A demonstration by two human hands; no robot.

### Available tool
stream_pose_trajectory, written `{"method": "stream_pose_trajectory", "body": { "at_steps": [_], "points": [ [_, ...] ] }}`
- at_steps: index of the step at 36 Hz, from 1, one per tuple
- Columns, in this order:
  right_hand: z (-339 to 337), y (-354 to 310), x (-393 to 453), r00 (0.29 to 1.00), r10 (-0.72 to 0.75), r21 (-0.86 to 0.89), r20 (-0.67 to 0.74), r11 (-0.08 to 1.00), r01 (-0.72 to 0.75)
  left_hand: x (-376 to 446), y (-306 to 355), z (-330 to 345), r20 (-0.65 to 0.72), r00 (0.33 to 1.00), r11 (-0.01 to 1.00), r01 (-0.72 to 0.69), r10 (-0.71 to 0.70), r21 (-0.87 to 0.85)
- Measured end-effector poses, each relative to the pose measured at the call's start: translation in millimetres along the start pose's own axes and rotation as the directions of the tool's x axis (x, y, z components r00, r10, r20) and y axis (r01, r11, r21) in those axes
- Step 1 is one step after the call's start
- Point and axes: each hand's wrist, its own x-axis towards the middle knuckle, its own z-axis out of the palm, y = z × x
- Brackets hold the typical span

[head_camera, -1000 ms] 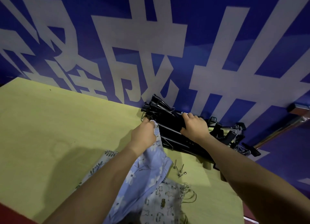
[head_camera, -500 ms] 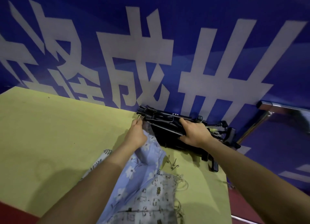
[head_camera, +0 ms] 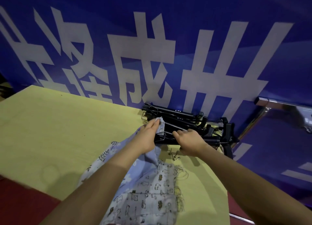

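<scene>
1. Left grip: clamped. My thumb and fingers pinch one corner of the blue floral cloth and hold that corner up against the left end of the stack of black hangers.

2. Right grip: clamped. My fingers curl over the bar of the nearest hanger in the stack, just right of the left grip. The two grips are near each other but do not touch.

3. Stack of black hangers: lies along the far edge of the bench, toward its far right corner and against the blue banner. The clip ends point right, and some overhang the right edge.

4. Blue floral cloth: runs from the pinched corner back under my left forearm toward the near edge of the bench. It overlaps a printed cloth that lies flat at the near edge.

5. Other items:
- Metal clips lie loose on the bench, just nearer than my right grip.
- Loose threads trail off the right side of the printed cloth.
- A metal rail runs beyond the right edge of the bench.
</scene>
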Motion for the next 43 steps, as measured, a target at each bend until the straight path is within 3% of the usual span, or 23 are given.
{"method": "stream_pose_trajectory", "body": {
  "at_steps": [4,8,12,15,22,24,26,29,36,40,43],
  "points": [
    [-8,-1,-1,0.999,-0.008,-0.010,-0.033,1.000,0.007,-6,6,4,0.007,0.999,0.997,-0.031,0.031,0.076],
    [-12,-1,-8,0.975,-0.086,-0.141,-0.206,0.988,0.058,-12,17,4,-0.071,0.994,0.977,-0.070,0.086,0.202],
    [-13,2,-8,0.876,-0.163,-0.232,-0.453,0.971,0.061,-11,22,8,-0.271,0.957,0.940,-0.006,0.104,0.341],
    [-20,7,-10,0.786,-0.205,-0.273,-0.584,0.961,0.048,-7,26,9,-0.308,0.948,0.922,0.048,0.079,0.384],
    [-21,5,-16,0.635,-0.153,-0.204,-0.758,0.979,-0.008,2,23,-4,-0.339,0.940,0.970,0.102,-0.021,0.221],
    [-19,-1,-16,0.671,-0.075,-0.091,-0.738,0.996,0.011,3,21,-9,-0.353,0.935,0.984,0.087,-0.028,0.153],
    [-19,-8,-15,0.761,0.102,0.133,-0.641,0.991,-0.021,2,19,-12,-0.356,0.934,0.995,0.067,-0.037,0.073],
    [-16,-16,-7,0.891,0.329,0.450,-0.313,0.877,-0.165,-3,17,-16,-0.381,0.923,0.998,0.033,-0.049,-0.048],
    [-14,-30,21,0.927,0.375,0.684,0.003,0.675,-0.276,-17,17,-28,-0.488,0.872,0.953,-0.109,-0.045,-0.282],
    [-18,-33,35,0.927,0.367,0.730,0.075,0.613,-0.301,-21,14,-34,-0.518,0.853,0.906,-0.168,-0.064,-0.388],
    [-21,-31,41,0.939,0.342,0.747,0.026,0.617,-0.246,-21,8,-37,-0.531,0.843,0.899,-0.168,-0.081,-0.404]
  ]
}}
